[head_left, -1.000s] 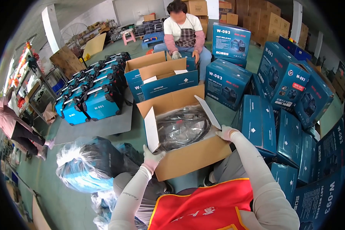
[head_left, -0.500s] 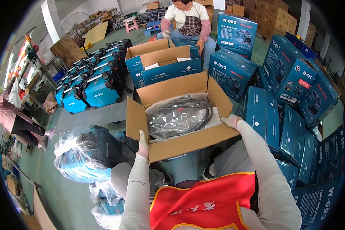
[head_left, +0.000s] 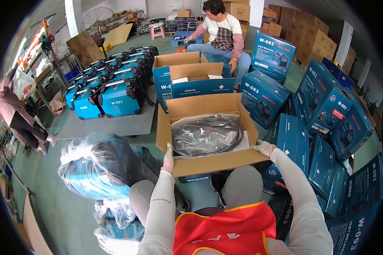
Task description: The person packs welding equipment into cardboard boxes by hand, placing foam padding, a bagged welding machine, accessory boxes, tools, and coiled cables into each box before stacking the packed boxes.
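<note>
An open cardboard box (head_left: 217, 165) with a dark blue-green outside stands in front of my knees. Inside it, a coiled black cable in clear plastic (head_left: 206, 135) lies on white packing. My left hand (head_left: 168, 159) grips the near left corner, where the left flap meets the near one. At the near right corner, my right hand (head_left: 264, 148) is closed on the cardboard edge. The near flap leans out toward me, while the far flap stands up. Both hands wear pale gloves, and some fingers are hidden behind the cardboard.
Plastic-wrapped blue machines (head_left: 95, 170) stand at my left. Closed printed boxes (head_left: 287, 142) are piled along my right. Ahead are more open boxes (head_left: 203, 87) and a seated co-worker (head_left: 225, 36). Rows of blue cases (head_left: 122, 100) stand on a grey board at the far left.
The side flaps of the box stand more upright, and my hands have moved with them, still on the near corners. The whole view has shifted a little. The co-worker's arm has moved slightly.
</note>
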Demonstrator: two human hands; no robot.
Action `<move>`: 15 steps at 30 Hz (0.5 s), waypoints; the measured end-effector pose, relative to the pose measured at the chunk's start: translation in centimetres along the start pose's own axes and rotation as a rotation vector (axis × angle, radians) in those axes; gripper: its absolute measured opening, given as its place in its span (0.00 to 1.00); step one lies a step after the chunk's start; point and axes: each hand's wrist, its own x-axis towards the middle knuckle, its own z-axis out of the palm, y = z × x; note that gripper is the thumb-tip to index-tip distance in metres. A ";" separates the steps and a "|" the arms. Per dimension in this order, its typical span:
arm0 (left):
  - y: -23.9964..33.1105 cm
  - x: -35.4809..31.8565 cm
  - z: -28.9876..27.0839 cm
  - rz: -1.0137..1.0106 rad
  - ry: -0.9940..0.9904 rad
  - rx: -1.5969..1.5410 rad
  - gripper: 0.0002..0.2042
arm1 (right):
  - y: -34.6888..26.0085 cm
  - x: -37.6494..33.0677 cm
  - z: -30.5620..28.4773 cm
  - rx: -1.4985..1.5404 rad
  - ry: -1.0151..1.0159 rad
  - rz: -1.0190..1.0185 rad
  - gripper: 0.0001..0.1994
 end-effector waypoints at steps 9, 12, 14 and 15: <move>8.0 2.3 13.4 -0.095 -0.096 -0.308 0.33 | -7.1 -0.1 -3.3 0.874 0.132 0.043 0.22; 5.7 5.6 12.3 0.031 -0.097 -0.143 0.33 | -10.0 -0.9 -0.6 0.756 0.029 0.081 0.20; 5.0 7.9 10.9 0.067 -0.144 -0.223 0.35 | -10.4 -3.6 1.8 0.662 -0.055 0.020 0.20; 4.7 8.7 10.5 0.092 -0.204 -0.305 0.36 | -9.5 -5.0 2.8 0.620 -0.083 -0.006 0.20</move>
